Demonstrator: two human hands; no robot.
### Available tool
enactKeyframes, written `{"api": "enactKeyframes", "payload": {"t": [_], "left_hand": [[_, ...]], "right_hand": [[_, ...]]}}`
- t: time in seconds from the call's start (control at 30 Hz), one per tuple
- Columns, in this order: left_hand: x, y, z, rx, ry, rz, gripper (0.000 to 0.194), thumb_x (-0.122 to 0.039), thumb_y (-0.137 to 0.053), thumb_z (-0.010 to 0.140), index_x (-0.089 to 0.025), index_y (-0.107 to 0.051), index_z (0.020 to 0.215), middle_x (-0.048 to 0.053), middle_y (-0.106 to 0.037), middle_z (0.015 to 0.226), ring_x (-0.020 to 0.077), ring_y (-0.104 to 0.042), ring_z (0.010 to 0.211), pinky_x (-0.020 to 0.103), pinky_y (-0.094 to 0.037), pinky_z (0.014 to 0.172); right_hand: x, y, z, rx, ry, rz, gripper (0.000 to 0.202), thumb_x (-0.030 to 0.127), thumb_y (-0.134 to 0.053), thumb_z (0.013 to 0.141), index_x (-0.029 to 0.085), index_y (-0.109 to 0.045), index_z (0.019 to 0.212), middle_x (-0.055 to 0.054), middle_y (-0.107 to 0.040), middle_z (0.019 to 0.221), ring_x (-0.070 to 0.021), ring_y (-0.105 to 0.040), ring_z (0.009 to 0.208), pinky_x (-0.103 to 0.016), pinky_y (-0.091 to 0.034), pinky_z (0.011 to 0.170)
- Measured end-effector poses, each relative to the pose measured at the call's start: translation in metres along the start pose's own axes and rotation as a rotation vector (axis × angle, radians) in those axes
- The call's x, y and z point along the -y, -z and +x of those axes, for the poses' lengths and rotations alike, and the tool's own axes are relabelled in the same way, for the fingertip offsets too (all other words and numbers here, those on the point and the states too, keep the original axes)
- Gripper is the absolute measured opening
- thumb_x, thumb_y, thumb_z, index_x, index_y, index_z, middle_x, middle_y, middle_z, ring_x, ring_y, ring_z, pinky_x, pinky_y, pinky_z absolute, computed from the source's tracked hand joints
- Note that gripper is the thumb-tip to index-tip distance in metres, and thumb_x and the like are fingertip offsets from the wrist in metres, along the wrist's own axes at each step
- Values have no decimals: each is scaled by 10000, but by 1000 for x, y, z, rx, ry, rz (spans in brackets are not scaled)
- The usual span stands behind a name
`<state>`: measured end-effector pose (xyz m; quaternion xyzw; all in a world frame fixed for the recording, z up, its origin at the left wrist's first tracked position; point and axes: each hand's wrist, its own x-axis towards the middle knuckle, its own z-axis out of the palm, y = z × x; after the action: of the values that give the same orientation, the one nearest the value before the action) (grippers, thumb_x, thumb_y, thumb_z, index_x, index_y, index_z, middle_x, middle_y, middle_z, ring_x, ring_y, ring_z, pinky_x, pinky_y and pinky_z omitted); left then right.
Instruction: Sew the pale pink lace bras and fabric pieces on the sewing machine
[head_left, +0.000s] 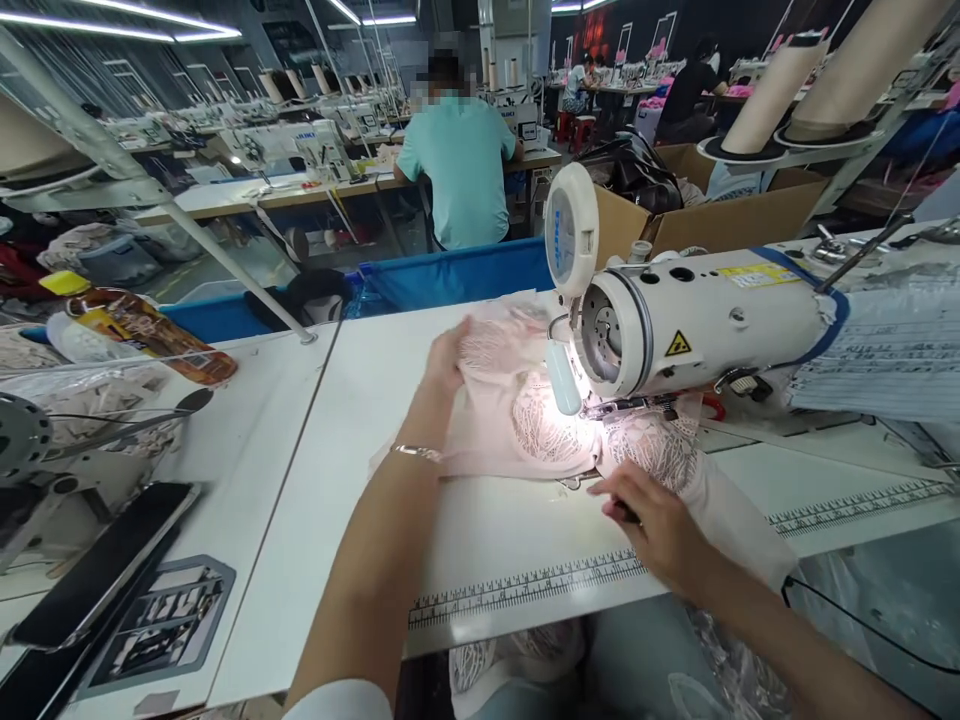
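A pale pink lace bra (pixel 487 430) lies spread on the white sewing table, its cups under the lit needle area of the sewing machine (pixel 697 320). My left hand (pixel 448 358) is at the bra's far left part, closed on the fabric edge, with its fingertips mostly hidden. Close to the table's front side, my right hand (pixel 649 515) is curled around a small dark tool (pixel 624 512), mostly covered by the fingers. This hand is just in front of the right lace cup (pixel 652 445). A pink band trails from that cup under my right wrist.
A ruler strip (pixel 525 588) runs along the table's front edge. At left are a drink bottle (pixel 150 330), a phone (pixel 105 560) and another machine. Thread cones (pixel 772 95) and a cardboard box (pixel 705 225) stand behind the machine. A person in a teal shirt (pixel 457 165) sits beyond.
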<state>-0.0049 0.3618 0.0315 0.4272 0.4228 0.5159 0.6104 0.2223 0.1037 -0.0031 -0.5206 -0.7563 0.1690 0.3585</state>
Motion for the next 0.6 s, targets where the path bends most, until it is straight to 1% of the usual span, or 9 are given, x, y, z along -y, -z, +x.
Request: {"api": "enactKeyframes", "payload": {"t": [0.07,0.13,0.2,0.27,0.3,0.33,0.43,0.5,0.6], "left_hand": [[-13,19,-16,20,-75,-179,416,-488,-526,975,-143,-650,1172,123,-736,1143,294,-642,1223,441,-485,1086],[-23,36,-31,41,-176,-369,450,-496,-432,1020,-168,-640,1248,109,-726,1205,281,-615,1273,440,-474,1113],[-28,48,-42,54,-234,-467,491,-525,-387,1032,-184,-639,1279,111,-716,1236,287,-586,1311,454,-464,1128],[-28,55,-47,59,-253,-482,527,-563,-381,1025,-183,-654,1267,123,-711,1245,299,-577,1321,466,-462,1128],[-28,57,-48,63,-258,-480,534,-572,-383,1022,-181,-661,1256,126,-707,1252,302,-575,1322,467,-461,1128],[-27,58,-48,65,-263,-477,531,-569,-383,1023,-179,-668,1243,127,-704,1258,300,-575,1322,463,-459,1129],[-26,60,-46,63,-280,-473,515,-542,-368,1034,-175,-681,1214,128,-697,1270,289,-577,1321,447,-452,1134],[-27,62,-46,57,-282,-465,516,-548,-371,1031,-178,-683,1212,128,-691,1279,290,-578,1319,449,-448,1135],[-27,64,-47,56,-278,-463,521,-567,-404,1016,-178,-675,1230,135,-684,1290,303,-576,1319,466,-444,1136]], "right_hand": [[16,-24,-2,60,-160,353,414,523,-399,1024,229,-618,832,-27,-594,699,-157,-563,593,-285,-454,553],[26,-46,6,217,-378,761,502,656,-396,986,237,-513,737,69,-383,477,-108,-344,390,-246,-300,413],[34,-64,25,324,-525,1133,563,751,-438,920,238,-441,688,121,-194,447,-76,-130,379,-221,-148,378],[41,-77,55,391,-595,1435,579,754,-460,905,228,-436,663,115,-179,473,-78,-83,425,-216,-107,379],[44,-81,71,397,-617,1551,561,712,-472,920,222,-438,649,108,-184,487,-81,-85,439,-213,-112,378],[47,-84,88,365,-637,1641,502,621,-497,948,209,-463,663,99,-207,521,-82,-99,459,-203,-134,386],[53,-89,130,132,-651,1836,315,342,-477,996,182,-520,728,80,-235,598,-89,-150,497,-170,-222,422],[56,-91,148,18,-637,1903,299,281,-445,1005,182,-516,732,77,-223,618,-94,-148,501,-161,-238,422],[55,-90,164,-86,-610,1940,304,271,-437,1013,195,-488,723,77,-209,618,-99,-139,492,-154,-236,406]]}}
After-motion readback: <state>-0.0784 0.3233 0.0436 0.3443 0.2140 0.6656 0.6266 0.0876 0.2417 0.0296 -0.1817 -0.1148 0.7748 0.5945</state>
